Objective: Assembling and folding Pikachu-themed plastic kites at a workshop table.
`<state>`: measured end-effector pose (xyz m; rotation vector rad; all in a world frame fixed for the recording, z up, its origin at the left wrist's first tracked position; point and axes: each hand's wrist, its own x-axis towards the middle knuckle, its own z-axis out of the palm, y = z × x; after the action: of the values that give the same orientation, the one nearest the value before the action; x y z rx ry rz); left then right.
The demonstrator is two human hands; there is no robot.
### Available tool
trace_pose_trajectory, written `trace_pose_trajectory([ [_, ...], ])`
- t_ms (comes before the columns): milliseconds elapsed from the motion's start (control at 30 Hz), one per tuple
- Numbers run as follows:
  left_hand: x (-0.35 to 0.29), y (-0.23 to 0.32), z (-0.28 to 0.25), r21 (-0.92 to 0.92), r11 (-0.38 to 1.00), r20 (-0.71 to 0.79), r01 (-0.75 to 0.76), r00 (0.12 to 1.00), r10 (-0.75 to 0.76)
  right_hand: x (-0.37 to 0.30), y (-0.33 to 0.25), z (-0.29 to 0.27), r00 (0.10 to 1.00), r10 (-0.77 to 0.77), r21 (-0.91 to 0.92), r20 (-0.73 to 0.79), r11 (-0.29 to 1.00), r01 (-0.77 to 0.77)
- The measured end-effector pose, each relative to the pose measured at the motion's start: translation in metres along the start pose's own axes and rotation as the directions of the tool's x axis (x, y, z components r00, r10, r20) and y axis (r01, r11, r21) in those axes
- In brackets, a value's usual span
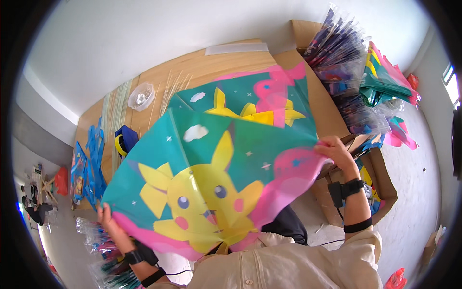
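Observation:
A large kite (202, 173), teal with a wavy pink border and a yellow long-eared cartoon creature, is spread out in front of me. My left hand (109, 222) is closed on its left corner, while my right hand (336, 152) pinches the far right corner. A crease runs down its middle, and its lower edge hangs close to my shirt. Behind it lies a second kite sheet (240, 94) with the same print on the wooden table (192, 60), partly covered by the one I hold.
On the table are a clear plastic bowl (141, 96), thin sticks (175, 89), blue straps (95, 149) and a tape dispenser (126, 139). At right, bagged kites (337, 62) fill a cardboard box (320, 106); another open box (385, 192) stands nearer. Plastic-wrapped bundles (103, 253) sit at lower left.

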<state>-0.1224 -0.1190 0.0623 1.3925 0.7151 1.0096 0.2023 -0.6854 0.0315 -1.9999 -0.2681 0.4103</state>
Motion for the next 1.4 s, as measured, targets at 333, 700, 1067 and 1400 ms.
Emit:
trace_pose_trajectory([
  [333, -0.014, 0.080, 0.002, -0.179, 0.922, 0.324, -0.345, 0.864, 0.386, 0.133, -0.013, 0.111, 0.869, -0.491, -0.702, -0.066, 0.642, 0.309],
  [700, 0.020, 0.163, 0.088, -0.545, 0.821, 0.684, -0.169, 0.477, 0.553, 0.161, -0.041, 0.152, 0.854, -0.519, -0.640, 0.015, 0.652, 0.407],
  [1067, 0.061, 0.100, 0.190, -0.397, 0.916, 0.359, -0.049, 0.910, 0.205, 0.079, -0.088, -0.079, 0.550, -0.615, -0.789, -0.565, 0.597, -0.143],
  [1400, 0.018, 0.009, 0.106, 0.100, 0.944, 0.133, -0.316, 0.944, 0.302, -0.006, -0.095, -0.134, 0.340, -0.497, -0.469, -0.798, 0.867, 0.165],
])
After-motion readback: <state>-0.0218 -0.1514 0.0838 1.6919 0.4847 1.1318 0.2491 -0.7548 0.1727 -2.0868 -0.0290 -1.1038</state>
